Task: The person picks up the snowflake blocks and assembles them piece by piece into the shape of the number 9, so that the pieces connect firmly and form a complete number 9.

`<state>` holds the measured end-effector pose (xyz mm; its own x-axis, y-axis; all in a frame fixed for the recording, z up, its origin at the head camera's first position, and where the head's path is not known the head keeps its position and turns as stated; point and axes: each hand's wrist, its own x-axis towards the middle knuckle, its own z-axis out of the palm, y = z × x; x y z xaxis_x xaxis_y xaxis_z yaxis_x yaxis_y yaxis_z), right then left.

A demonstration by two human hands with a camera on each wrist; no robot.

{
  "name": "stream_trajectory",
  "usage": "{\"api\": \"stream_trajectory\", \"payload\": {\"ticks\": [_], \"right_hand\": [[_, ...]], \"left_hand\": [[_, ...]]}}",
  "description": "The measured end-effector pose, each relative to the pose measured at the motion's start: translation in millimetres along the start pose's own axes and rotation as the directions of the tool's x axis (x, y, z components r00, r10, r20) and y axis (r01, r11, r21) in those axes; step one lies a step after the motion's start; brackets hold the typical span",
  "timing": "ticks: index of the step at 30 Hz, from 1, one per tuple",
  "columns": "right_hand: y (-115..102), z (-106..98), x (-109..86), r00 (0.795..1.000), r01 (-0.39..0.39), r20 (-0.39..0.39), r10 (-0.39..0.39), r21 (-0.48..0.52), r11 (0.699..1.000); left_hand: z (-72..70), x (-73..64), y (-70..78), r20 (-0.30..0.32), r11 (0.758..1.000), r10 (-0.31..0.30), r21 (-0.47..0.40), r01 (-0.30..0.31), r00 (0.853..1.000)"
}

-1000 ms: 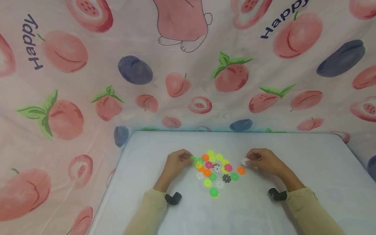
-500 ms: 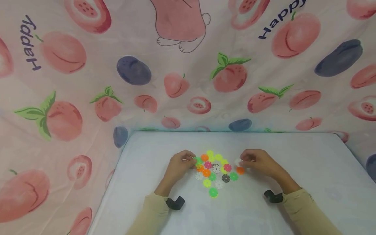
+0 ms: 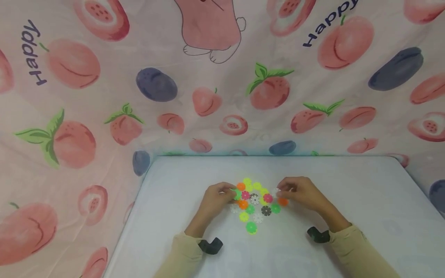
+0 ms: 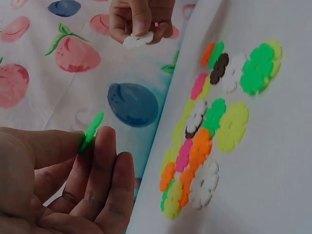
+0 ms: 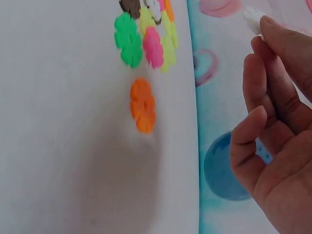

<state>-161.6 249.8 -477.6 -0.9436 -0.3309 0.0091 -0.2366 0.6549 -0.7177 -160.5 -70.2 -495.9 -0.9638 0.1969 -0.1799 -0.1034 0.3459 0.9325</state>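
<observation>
My left hand [image 3: 216, 197] pinches a green notched flower disc [image 4: 91, 131] between thumb and fingertips, at the left side of the pile. Opposite it, my right hand [image 3: 299, 191] holds a white flower disc [image 5: 253, 20] the same way, raised above the table. Between the hands lies a loose cluster of flat flower discs in several colours. Among them are a pink disc [image 3: 267, 198], a dark brown disc [image 3: 266, 211] and an orange disc [image 5: 143, 105] near the right hand. A green disc [image 4: 257, 69] overlaps a yellow one at the near end.
The discs lie on a white table [image 3: 278, 251]. Behind it and at the left hangs a fruit-print cloth [image 3: 215, 85]. Each wrist carries a black camera mount, one on the left [image 3: 211, 246] and one on the right [image 3: 318, 234].
Both hands have moved inward, toward each other over the cluster, each keeping its disc. The right hand has come left with the white disc. The loose discs stay in place on the table.
</observation>
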Motion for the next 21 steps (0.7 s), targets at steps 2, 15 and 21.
{"api": "stream_trajectory", "payload": {"ticks": [2, 15, 21], "right_hand": [[-4, 2, -0.3, 1.0, 0.012, -0.005, -0.012, 0.006, 1.0], [-22, 17, 0.3, 0.995, 0.072, -0.065, -0.072, -0.006, 0.997], [-29, 21, 0.8, 0.99, 0.112, -0.089, -0.11, 0.018, 0.994]], "left_hand": [[2.2, -1.7, 1.6, 0.011, 1.0, -0.011, -0.027, 0.012, 1.0], [14.2, -8.0, 9.3, 0.087, 0.989, 0.04, -0.148, -0.027, 0.995], [20.3, -8.3, 14.3, 0.117, 0.985, 0.047, -0.169, -0.027, 0.992]]}}
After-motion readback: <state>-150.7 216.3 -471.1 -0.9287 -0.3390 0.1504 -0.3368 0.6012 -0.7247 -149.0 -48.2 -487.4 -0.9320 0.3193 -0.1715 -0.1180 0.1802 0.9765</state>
